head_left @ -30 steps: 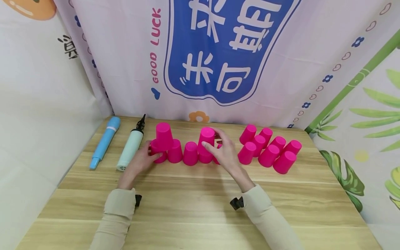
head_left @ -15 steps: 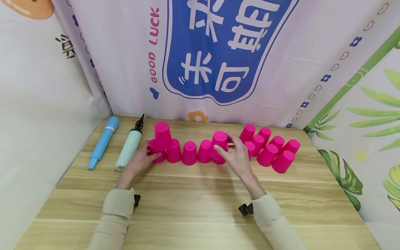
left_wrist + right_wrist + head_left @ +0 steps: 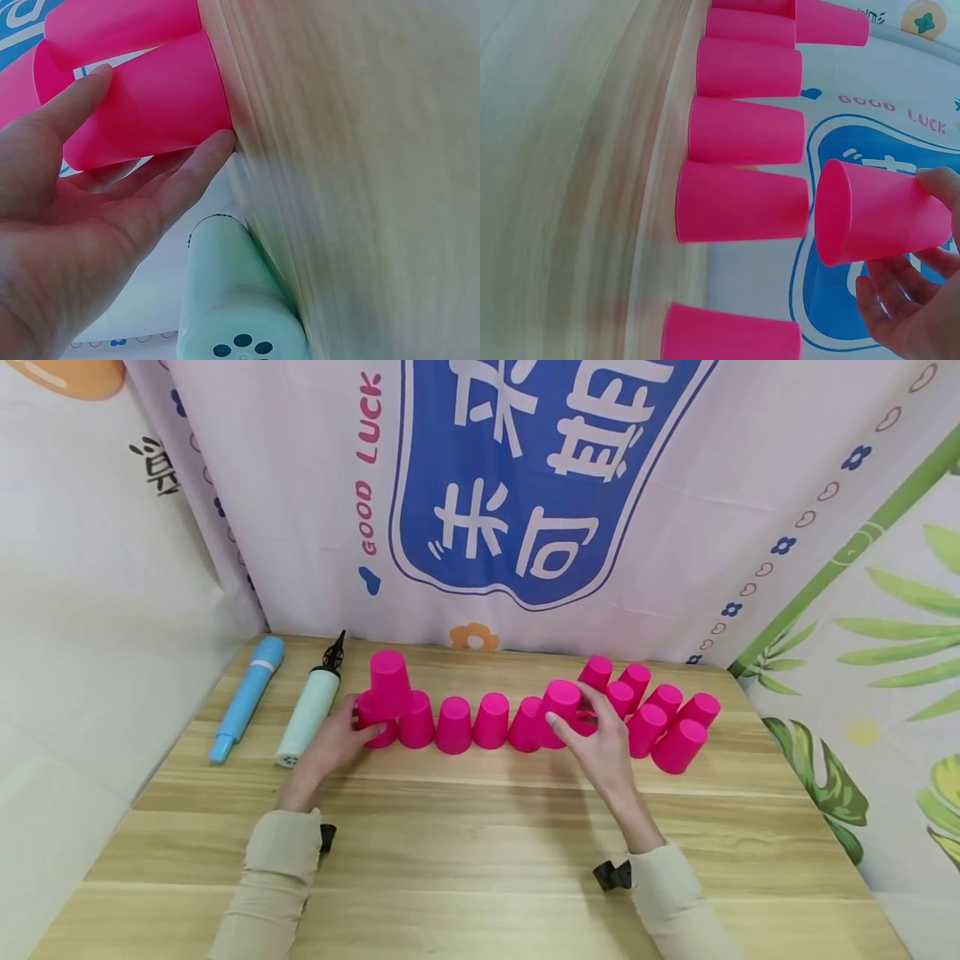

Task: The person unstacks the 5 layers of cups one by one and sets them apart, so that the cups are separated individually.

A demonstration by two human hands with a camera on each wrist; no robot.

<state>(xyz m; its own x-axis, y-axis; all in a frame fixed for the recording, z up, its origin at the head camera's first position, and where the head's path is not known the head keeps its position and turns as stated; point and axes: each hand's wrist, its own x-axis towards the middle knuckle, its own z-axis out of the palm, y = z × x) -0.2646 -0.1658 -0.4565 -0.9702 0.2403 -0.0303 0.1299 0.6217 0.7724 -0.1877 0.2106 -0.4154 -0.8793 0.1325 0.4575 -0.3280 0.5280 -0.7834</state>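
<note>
Bright pink cups stand upside down in a row, among them a middle cup [image 3: 453,727] and the right-end cup [image 3: 525,727]. On top of the two leftmost ones rests an upper cup [image 3: 390,683]. My left hand [image 3: 335,747] grips the leftmost cup [image 3: 154,101], thumb on one side and fingers on the other. With thumb and fingers, my right hand [image 3: 603,743] holds another inverted cup [image 3: 881,214] in the air, just right of the row's end. Its open rim faces the table in the right wrist view.
Several more inverted pink cups [image 3: 678,747] stand grouped to the right of the held one. Left of the row lie a pale green hand pump [image 3: 309,714] with a black nozzle and a blue tube-shaped pump [image 3: 249,697]. A printed curtain [image 3: 300,527] hangs behind the table [image 3: 465,843].
My right hand has carried its cup rightward along the row, from over the fourth cup to past the right end. My left hand stays on the leftmost cup.
</note>
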